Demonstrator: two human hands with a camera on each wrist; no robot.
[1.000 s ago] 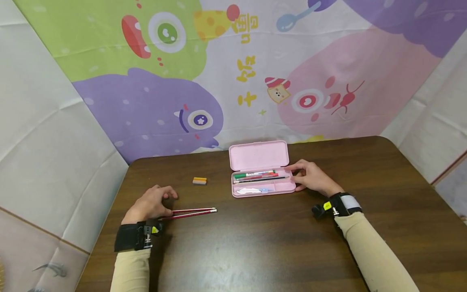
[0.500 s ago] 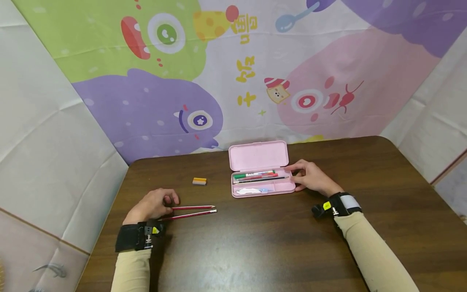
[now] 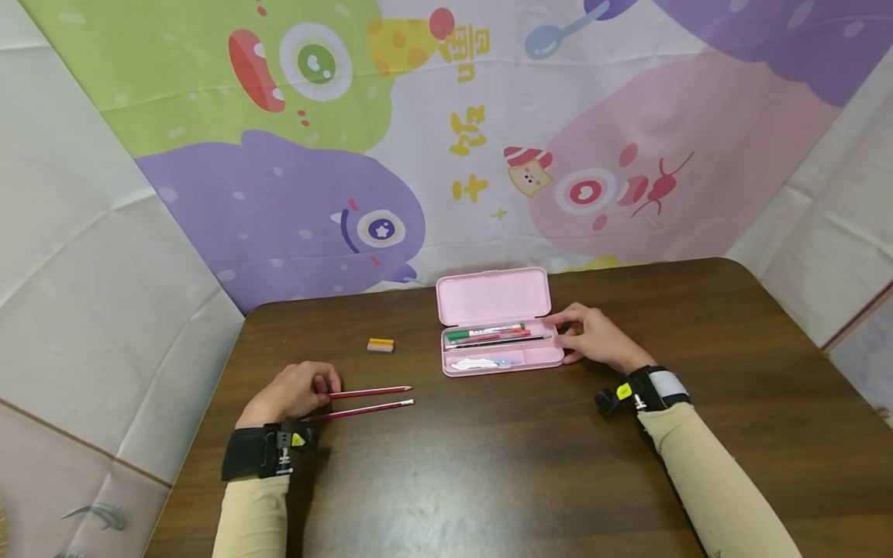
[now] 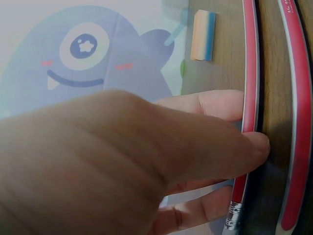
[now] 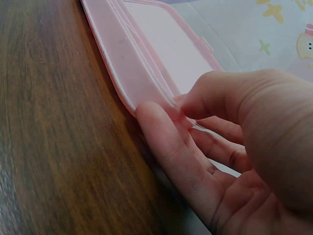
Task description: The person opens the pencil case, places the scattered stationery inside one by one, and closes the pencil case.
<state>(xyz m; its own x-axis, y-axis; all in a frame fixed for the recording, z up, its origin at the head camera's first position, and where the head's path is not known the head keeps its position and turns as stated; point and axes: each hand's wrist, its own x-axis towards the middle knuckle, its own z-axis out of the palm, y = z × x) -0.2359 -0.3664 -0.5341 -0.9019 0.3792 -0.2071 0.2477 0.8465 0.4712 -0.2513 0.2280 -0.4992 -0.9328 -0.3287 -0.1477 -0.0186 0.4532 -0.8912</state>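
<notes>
My left hand [image 3: 289, 390] pinches a red-and-white striped pencil [image 3: 373, 392] between thumb and fingers. Its sharpened tip points right in the head view, while the metal eraser end shows below the fingers in the left wrist view. A second red pencil [image 4: 299, 147] lies alongside, nearer the body. With thumb and fingers, my right hand [image 3: 593, 337] grips the right end of a pink pencil case [image 5: 132, 63], whose lid stands raised. Inside are a green marker [image 3: 458, 335], a red pen [image 3: 491, 339], a dark pencil [image 3: 488, 343] and a white-and-blue slim item [image 3: 481, 363].
A small orange, white and blue eraser [image 3: 380, 346] lies on the brown table [image 3: 446, 473], between the left hand and the pencil case. Behind the table's back edge hangs a cartoon-printed cloth [image 3: 300, 201]. Pale panels [image 3: 91, 232] stand at the sides.
The pencil in my left hand has swung away from the second pencil, its tip moving toward the back of the table. The right hand and pencil case keep their places.
</notes>
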